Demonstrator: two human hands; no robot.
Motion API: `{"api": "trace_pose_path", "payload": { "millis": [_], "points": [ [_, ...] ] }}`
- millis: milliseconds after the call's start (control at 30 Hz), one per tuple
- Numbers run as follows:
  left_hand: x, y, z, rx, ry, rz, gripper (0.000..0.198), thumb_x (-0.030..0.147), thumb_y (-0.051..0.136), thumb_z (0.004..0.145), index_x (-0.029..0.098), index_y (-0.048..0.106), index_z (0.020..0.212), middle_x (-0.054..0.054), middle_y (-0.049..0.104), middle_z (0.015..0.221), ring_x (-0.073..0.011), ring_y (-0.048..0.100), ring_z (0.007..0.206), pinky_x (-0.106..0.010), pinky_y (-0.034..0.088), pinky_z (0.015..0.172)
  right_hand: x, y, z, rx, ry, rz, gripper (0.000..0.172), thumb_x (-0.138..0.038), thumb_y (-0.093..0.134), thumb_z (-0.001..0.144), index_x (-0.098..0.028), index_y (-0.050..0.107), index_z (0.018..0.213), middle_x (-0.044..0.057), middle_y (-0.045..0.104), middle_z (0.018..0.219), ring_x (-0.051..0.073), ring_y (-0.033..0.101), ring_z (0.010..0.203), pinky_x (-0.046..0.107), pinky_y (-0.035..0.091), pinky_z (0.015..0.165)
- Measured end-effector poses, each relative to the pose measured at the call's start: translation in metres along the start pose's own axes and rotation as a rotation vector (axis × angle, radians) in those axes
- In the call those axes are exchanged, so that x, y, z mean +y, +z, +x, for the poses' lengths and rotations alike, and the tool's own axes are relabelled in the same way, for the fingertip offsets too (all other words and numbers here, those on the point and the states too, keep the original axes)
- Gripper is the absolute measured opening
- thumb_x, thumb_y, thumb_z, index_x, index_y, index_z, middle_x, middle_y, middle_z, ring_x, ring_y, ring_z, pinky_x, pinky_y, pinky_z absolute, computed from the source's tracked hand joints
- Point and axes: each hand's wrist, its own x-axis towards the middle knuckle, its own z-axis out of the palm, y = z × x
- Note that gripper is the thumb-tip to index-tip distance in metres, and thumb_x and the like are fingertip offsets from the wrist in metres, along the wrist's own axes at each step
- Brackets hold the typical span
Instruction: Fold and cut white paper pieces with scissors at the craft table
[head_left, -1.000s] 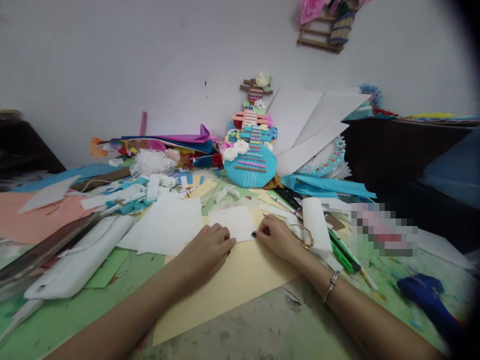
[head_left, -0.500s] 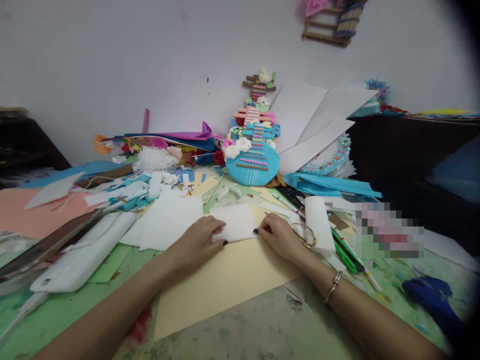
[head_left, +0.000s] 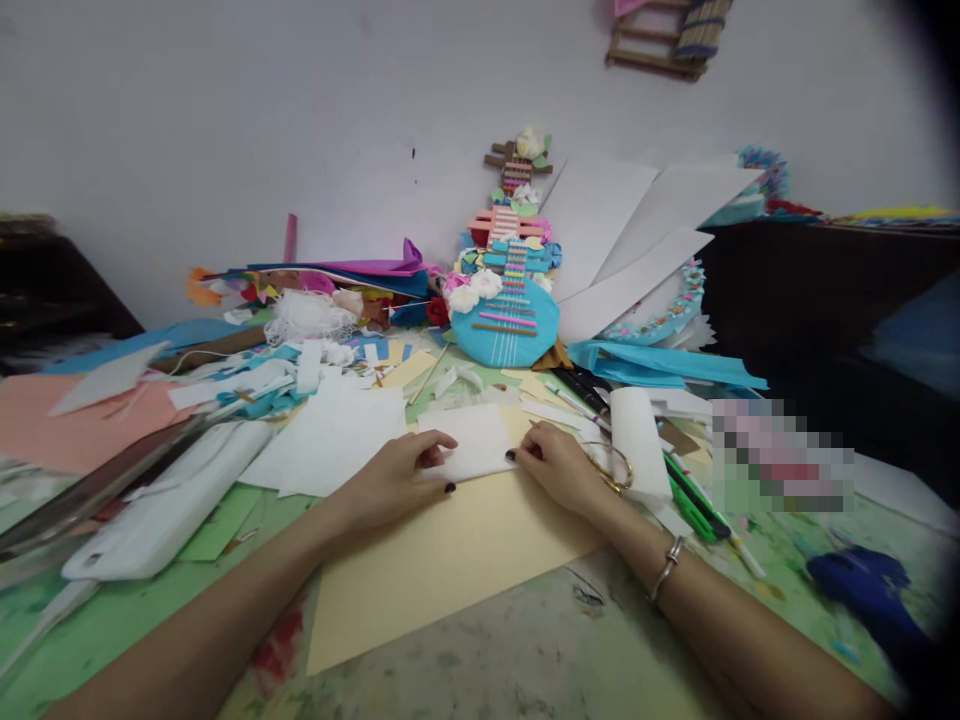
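A small folded piece of white paper (head_left: 472, 440) lies across the upper part of a cream paper sheet (head_left: 427, 570). At its left end is my left hand (head_left: 401, 475), with thumb and index finger spread apart and the fingertips by the paper's edge. My right hand (head_left: 555, 465) rests at the right end, fingers curled and the thumb tip at the paper's lower right corner. A thin grey tip shows above its knuckles; what it belongs to is hidden in the hand. Beside my right wrist stands a roll of white paper (head_left: 637, 440).
To the left lie a white power strip (head_left: 165, 510), white sheets (head_left: 345, 440) and paper scraps. A green cutter (head_left: 694, 505) and pens are at the right, with a blue object (head_left: 859, 580) further out. A blue paper instrument (head_left: 506, 325) leans on the wall.
My left fingers have lifted and opened a little from the white paper. My right hand has stayed nearly in place. The view has tilted slightly.
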Motion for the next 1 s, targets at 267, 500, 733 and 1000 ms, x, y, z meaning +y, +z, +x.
{"api": "trace_pose_path", "payload": {
  "millis": [267, 500, 733, 1000],
  "points": [
    [0.000, -0.002, 0.000, -0.015, 0.007, 0.015, 0.036, 0.022, 0.050, 0.073, 0.021, 0.055, 0.108, -0.003, 0.059, 0.090, -0.0154, 0.052, 0.073, -0.027, 0.038, 0.067, 0.009, -0.001, -0.001, -0.074, -0.039, 0.154, 0.007, -0.023, 0.059, 0.076, -0.016, 0.059, 0.074, 0.001, 0.054, 0.074, 0.012, 0.049, 0.066, 0.023, 0.033, 0.058],
    [-0.001, -0.003, 0.000, -0.013, -0.017, 0.019, 0.035, 0.025, 0.049, 0.074, 0.022, 0.055, 0.108, -0.002, 0.060, 0.087, -0.0140, 0.050, 0.065, -0.025, 0.037, 0.060, 0.008, -0.002, 0.000, -0.062, -0.038, 0.123, 0.014, -0.021, 0.056, 0.078, -0.016, 0.055, 0.065, 0.002, 0.055, 0.075, 0.013, 0.049, 0.069, 0.025, 0.035, 0.060],
    [-0.002, -0.003, 0.001, -0.007, -0.015, 0.043, 0.034, 0.024, 0.048, 0.073, 0.021, 0.056, 0.105, -0.001, 0.059, 0.079, -0.0135, 0.049, 0.062, -0.025, 0.036, 0.058, 0.008, -0.001, 0.000, -0.058, -0.031, 0.112, 0.015, -0.021, 0.057, 0.077, -0.016, 0.054, 0.063, 0.003, 0.056, 0.078, 0.014, 0.051, 0.072, 0.025, 0.036, 0.062],
    [-0.001, -0.002, 0.002, 0.002, -0.020, 0.084, 0.035, 0.023, 0.050, 0.071, 0.020, 0.056, 0.105, 0.000, 0.058, 0.074, -0.0143, 0.051, 0.062, -0.025, 0.038, 0.060, 0.004, 0.000, -0.001, -0.031, -0.007, 0.072, 0.016, -0.022, 0.060, 0.075, -0.016, 0.055, 0.060, 0.003, 0.056, 0.076, 0.014, 0.052, 0.069, 0.025, 0.036, 0.062]
  ]
}}
